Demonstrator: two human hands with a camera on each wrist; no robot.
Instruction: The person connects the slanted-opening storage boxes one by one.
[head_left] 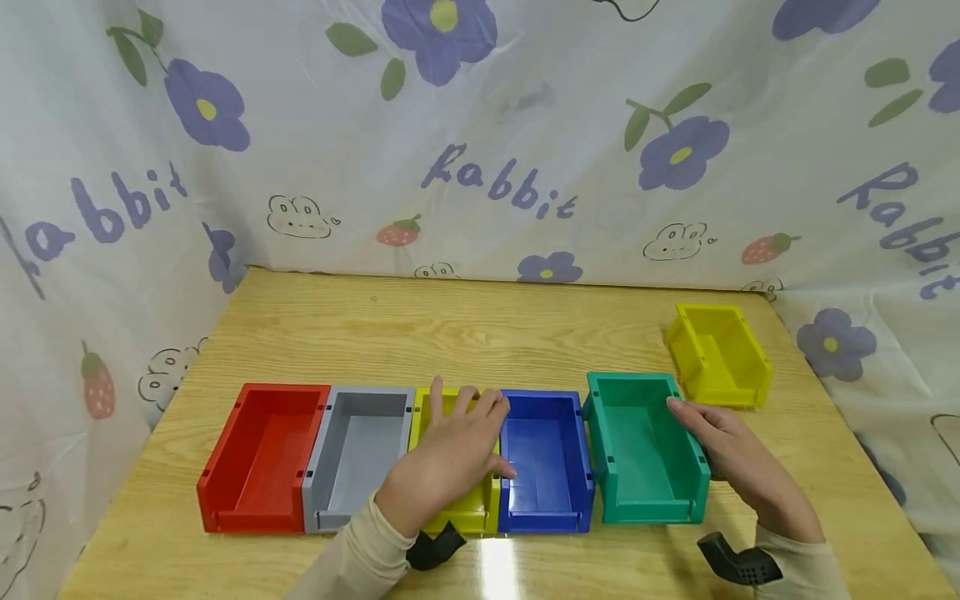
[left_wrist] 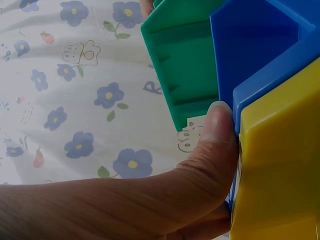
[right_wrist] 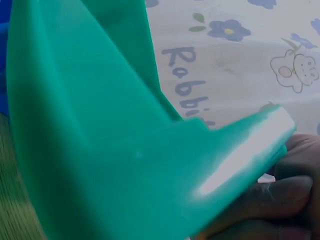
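My right hand (head_left: pixel 738 454) grips the green bin (head_left: pixel 647 450) by its right wall, thumb on the rim and fingers outside and below. The green bin (right_wrist: pixel 115 180) is slightly turned and appears a little raised beside the blue bin (head_left: pixel 546 458). Over the yellow bin (head_left: pixel 471 515) in the row lies my left hand (head_left: pixel 450 454), fingers spread. Its thumb (left_wrist: pixel 217 130) touches the edge where the yellow and blue bins meet. The left hand covers much of that yellow bin.
A grey bin (head_left: pixel 367 458) and a red bin (head_left: pixel 262 458) continue the row leftward, side by side. Another yellow bin (head_left: pixel 720 354) stands behind, at the right of the wooden table (head_left: pixel 420 333). A patterned curtain (head_left: pixel 510 125) encloses the back and sides.
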